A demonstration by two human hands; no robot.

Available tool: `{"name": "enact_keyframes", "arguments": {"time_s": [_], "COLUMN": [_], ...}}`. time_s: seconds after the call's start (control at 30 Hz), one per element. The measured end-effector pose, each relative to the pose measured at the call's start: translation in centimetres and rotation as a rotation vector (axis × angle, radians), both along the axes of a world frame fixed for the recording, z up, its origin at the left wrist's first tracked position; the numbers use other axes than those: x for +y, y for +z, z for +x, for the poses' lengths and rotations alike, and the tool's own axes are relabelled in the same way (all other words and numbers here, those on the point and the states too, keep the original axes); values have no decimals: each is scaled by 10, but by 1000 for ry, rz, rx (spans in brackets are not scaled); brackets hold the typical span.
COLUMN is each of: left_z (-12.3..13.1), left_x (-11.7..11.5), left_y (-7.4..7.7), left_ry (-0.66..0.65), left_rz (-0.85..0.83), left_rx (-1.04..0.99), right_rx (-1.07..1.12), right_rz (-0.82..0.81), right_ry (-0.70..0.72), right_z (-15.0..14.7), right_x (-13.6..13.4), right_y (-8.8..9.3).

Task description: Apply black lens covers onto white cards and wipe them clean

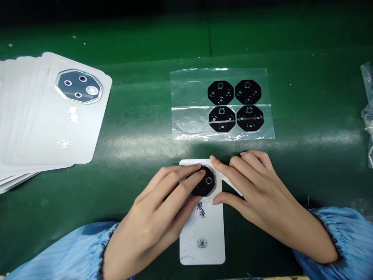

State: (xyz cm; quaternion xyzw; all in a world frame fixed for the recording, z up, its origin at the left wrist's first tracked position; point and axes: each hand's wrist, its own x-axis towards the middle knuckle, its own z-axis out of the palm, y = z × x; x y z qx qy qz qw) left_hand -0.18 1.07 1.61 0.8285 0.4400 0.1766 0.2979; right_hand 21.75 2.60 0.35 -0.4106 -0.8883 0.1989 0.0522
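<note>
A white phone back-cover-shaped panel (204, 252) lies upright before me, with dark lettering and a round emblem. On its upper part sits a black octagonal sticker (207, 187) with ring-shaped openings. My left hand (163, 202) comes from the left, its fingertips pressing on the sticker and its thumb at the sticker's lower edge; the fingers cover its left part. My right hand (253, 182) has index finger and thumb at the panel's right edge, the other fingers curled. Under that hand a white flat piece (231, 184) shows between index finger and thumb; most of it is hidden.
Behind the panel lies a clear film sheet (189, 128) bearing several black octagonal stickers (220, 92). To the left is a fanned stack of white panels (78, 128), the top one with a dark octagonal camera area. Crumpled clear plastic (367, 116) lies at the right edge on the green mat (131, 116).
</note>
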Motion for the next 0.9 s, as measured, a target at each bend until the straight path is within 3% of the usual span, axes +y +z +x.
{"name": "enact_keyframes", "arguments": {"time_s": [0.43, 0.9], "left_z": [0, 3], "left_x": [2, 3], "left_y": [-2, -5], "left_ry": [-21, 84], "left_rz": [35, -40], "left_rx": [-7, -76], "right_rx": [-2, -4], "right_rz": [3, 14], "right_ry": [-7, -6], "right_z": [0, -2], "right_x": [0, 0], "right_y": [-1, -2]}}
